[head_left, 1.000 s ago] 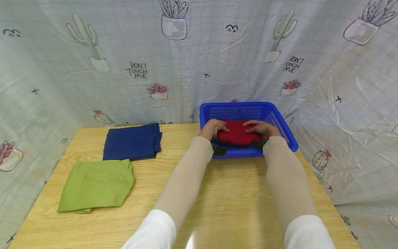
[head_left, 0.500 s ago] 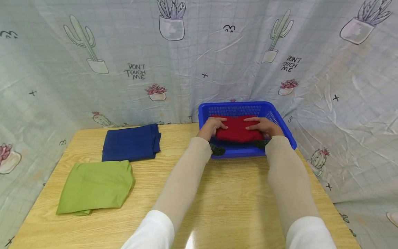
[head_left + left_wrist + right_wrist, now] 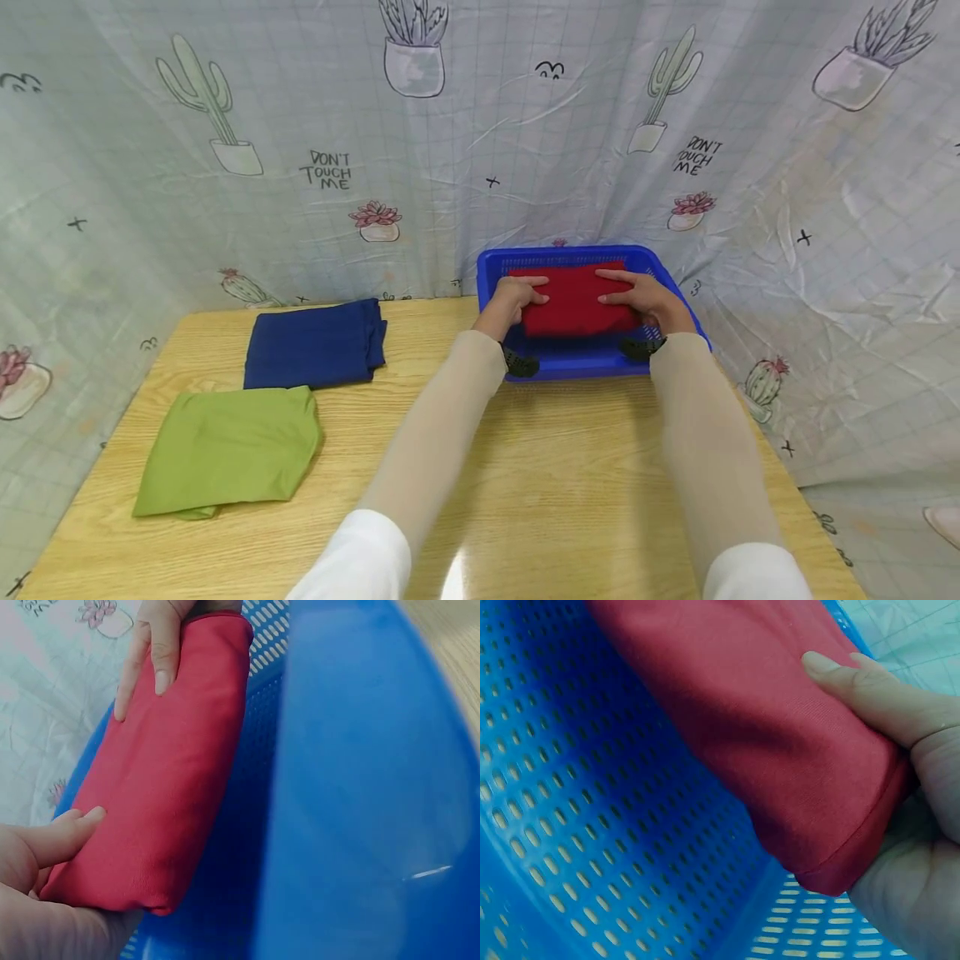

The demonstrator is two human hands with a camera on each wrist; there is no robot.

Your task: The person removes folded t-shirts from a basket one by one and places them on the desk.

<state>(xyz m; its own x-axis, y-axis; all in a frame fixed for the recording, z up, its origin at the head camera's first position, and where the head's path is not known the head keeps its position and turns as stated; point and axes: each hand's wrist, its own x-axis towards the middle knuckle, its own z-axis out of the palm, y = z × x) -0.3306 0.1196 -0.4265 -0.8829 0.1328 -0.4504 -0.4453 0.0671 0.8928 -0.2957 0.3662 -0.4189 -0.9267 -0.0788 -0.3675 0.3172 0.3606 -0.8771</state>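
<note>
A folded red cloth point(image 3: 576, 300) is held level between both hands over the inside of a blue plastic basket point(image 3: 577, 369). My left hand point(image 3: 513, 302) grips its left end, thumb on top and the other fingers going underneath. At the opposite end, my right hand point(image 3: 649, 302) holds the cloth the same way. In the left wrist view the cloth point(image 3: 165, 765) forms a thick, smooth-topped bundle. The right wrist view shows its stitched edge beside my right palm point(image 3: 907, 892), with the slotted basket wall point(image 3: 577, 847) below. The fingers under the cloth are hidden.
A folded navy cloth point(image 3: 311, 346) lies at the back left of the wooden table point(image 3: 570, 483). Nearer, a folded green cloth point(image 3: 228, 450) lies on the left side. A printed curtain point(image 3: 300, 108) hangs behind the basket and along both sides.
The red cloth has risen inside the basket, more of its top now showing. Both hands have moved up with it, slightly apart. The navy and green cloths have stayed in place.
</note>
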